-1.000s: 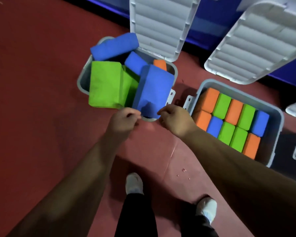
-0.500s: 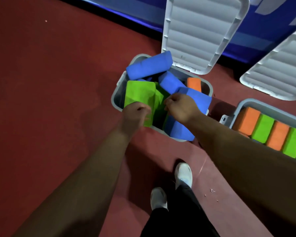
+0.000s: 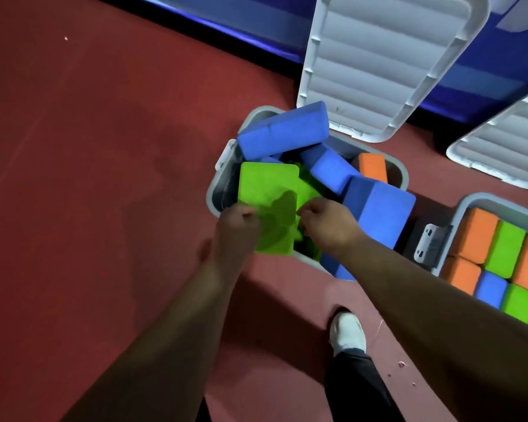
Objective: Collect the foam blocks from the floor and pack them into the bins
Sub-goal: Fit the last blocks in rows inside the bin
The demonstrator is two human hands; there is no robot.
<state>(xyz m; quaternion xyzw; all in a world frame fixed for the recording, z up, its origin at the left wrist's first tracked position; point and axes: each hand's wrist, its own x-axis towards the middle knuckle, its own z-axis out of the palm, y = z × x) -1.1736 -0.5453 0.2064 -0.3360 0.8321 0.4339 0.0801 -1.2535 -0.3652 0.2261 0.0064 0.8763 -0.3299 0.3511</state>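
Observation:
A grey bin (image 3: 400,175) holds loosely piled foam blocks: a large green block (image 3: 265,190) in front, a blue block (image 3: 284,129) lying across the far rim, a second blue block (image 3: 329,169), a third blue block (image 3: 378,208) leaning over the right rim, and an orange block (image 3: 372,167). My left hand (image 3: 238,229) grips the green block's lower left edge. My right hand (image 3: 326,226) has curled fingers on its right edge. More green foam below my hands is partly hidden.
The bin's white ribbed lid (image 3: 378,56) stands open behind it. To the right, a second grey bin (image 3: 470,202) holds tidy rows of orange, green and blue blocks, with its own lid (image 3: 500,147) open. Red floor surrounds the bins. My white shoe (image 3: 348,330) is below.
Both hands have left the near edge of the leaning blue block and moved left onto the green block. The view has shifted, so the bins sit further right.

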